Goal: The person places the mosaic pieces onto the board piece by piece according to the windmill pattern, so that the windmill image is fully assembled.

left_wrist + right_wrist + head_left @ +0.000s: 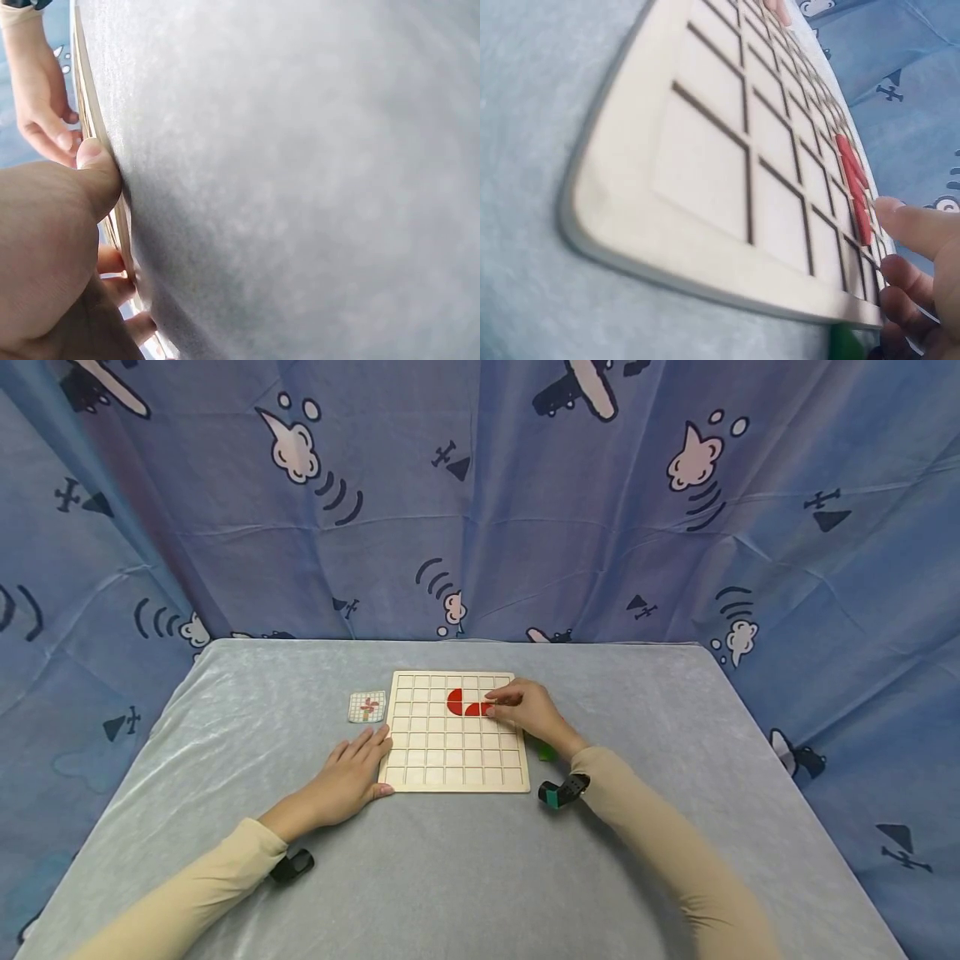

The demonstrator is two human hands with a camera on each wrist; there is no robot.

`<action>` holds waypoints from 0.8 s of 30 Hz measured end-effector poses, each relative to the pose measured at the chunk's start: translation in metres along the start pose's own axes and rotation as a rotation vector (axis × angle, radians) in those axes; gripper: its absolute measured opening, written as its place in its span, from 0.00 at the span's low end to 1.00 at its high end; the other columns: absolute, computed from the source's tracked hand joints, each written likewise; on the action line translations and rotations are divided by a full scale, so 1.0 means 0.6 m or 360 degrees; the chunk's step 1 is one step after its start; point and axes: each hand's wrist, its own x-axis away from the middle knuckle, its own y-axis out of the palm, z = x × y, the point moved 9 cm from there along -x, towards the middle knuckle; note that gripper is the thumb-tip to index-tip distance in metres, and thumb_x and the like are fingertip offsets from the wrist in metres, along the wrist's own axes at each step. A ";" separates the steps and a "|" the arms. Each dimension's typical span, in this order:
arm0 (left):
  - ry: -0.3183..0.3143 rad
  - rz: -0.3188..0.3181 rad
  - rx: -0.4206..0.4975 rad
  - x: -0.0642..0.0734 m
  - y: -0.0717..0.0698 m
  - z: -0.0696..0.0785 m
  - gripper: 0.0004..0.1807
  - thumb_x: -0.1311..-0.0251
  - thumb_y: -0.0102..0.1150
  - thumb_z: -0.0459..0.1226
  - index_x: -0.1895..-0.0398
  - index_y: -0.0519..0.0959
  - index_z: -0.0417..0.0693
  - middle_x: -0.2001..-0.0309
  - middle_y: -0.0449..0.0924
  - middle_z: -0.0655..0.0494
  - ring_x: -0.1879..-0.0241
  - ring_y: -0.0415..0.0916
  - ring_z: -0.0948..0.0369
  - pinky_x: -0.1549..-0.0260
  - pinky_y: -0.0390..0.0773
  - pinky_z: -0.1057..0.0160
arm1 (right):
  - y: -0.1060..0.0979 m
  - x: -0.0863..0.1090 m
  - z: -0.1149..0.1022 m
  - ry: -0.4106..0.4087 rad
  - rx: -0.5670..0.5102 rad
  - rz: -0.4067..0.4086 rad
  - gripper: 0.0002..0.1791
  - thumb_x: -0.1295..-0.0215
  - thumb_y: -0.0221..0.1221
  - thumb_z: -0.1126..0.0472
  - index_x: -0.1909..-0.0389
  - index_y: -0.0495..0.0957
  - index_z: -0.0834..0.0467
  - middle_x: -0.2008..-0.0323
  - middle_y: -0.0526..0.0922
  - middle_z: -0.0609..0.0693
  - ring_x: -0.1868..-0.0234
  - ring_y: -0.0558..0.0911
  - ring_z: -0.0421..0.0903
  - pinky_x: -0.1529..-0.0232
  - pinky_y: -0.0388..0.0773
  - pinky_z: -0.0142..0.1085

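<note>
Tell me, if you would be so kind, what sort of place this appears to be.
Probably an improvised indoor activity or recording corner: a cartoon-patterned curtain hangs behind a table covered in pale cloth, where a gridded board holds red pieces.

No lettering, label, brand, number or sign can be read in any view.

Blue-purple curtain [390, 485] with cartoon print, light creases, pale grey cloth-covered table [450, 877] before it
</note>
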 end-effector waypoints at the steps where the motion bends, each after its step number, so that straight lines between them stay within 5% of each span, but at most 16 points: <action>1: 0.0000 0.0000 -0.0001 0.000 0.000 0.000 0.40 0.31 0.55 0.50 0.25 0.56 0.36 0.20 0.45 0.41 0.22 0.45 0.39 0.31 0.51 0.30 | -0.003 0.000 -0.001 -0.0004 -0.0006 -0.0003 0.16 0.40 0.70 0.57 0.51 0.87 0.56 0.60 0.82 0.55 0.62 0.76 0.46 0.60 0.73 0.34; 11: 0.0005 0.0008 0.0007 -0.001 -0.001 0.001 0.40 0.31 0.55 0.49 0.25 0.56 0.36 0.20 0.46 0.40 0.22 0.45 0.39 0.31 0.51 0.30 | -0.058 0.007 -0.005 -0.0016 0.0024 0.0071 0.16 0.37 0.67 0.55 0.49 0.86 0.54 0.55 0.84 0.55 0.56 0.79 0.51 0.56 0.76 0.41; 24: 0.0006 0.0018 -0.0005 0.000 0.000 0.001 0.40 0.32 0.55 0.50 0.25 0.57 0.36 0.20 0.46 0.41 0.22 0.46 0.39 0.31 0.52 0.30 | -0.128 0.033 0.042 0.0057 0.0082 0.0142 0.17 0.34 0.65 0.56 0.46 0.84 0.55 0.50 0.83 0.58 0.54 0.77 0.52 0.53 0.72 0.40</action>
